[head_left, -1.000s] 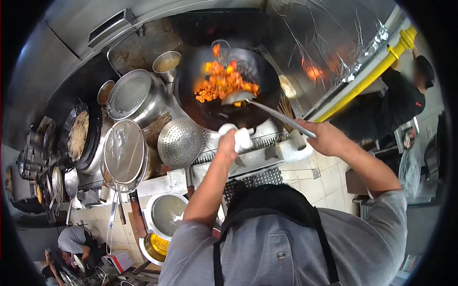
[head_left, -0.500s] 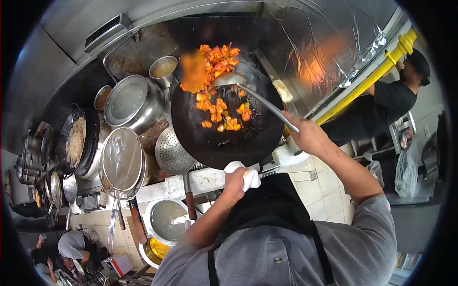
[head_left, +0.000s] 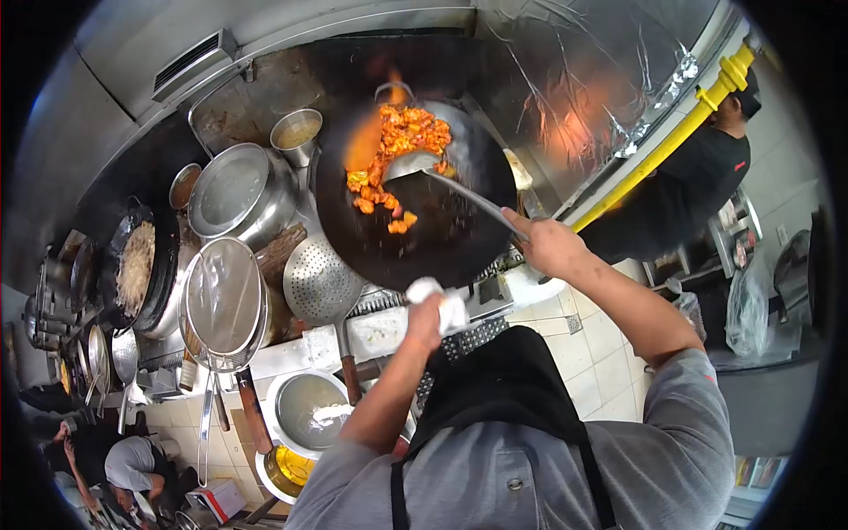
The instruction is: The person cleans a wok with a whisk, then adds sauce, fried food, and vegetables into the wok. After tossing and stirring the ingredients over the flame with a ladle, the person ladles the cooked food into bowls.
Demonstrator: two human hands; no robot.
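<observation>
My right hand [head_left: 549, 245] is closed around the long handle of a metal ladle [head_left: 477, 200]. The ladle's bowl rests in a black wok [head_left: 442, 247], against pieces of orange-red sauced food [head_left: 413, 132] gathered toward the far side. A few pieces trail down toward the middle. At the wok's near rim, my left hand [head_left: 422, 322] grips a folded white cloth [head_left: 452, 311]; the cloth and motion blur hide whether a wok handle is inside it. An orange blur, perhaps flame, covers part of the wok's left side.
Left of the wok stand a perforated skimmer [head_left: 321, 281], a mesh strainer [head_left: 224, 296], a lidded steel pot [head_left: 231, 189] and a second wok [head_left: 163, 265] with food. A yellow pipe [head_left: 654, 159] runs at right, near a person in black [head_left: 685, 190]. More people are at lower left.
The food has slid from the wok's middle toward its far side. My left hand has come slightly down, the ladle has moved a little left, and the person at right has turned.
</observation>
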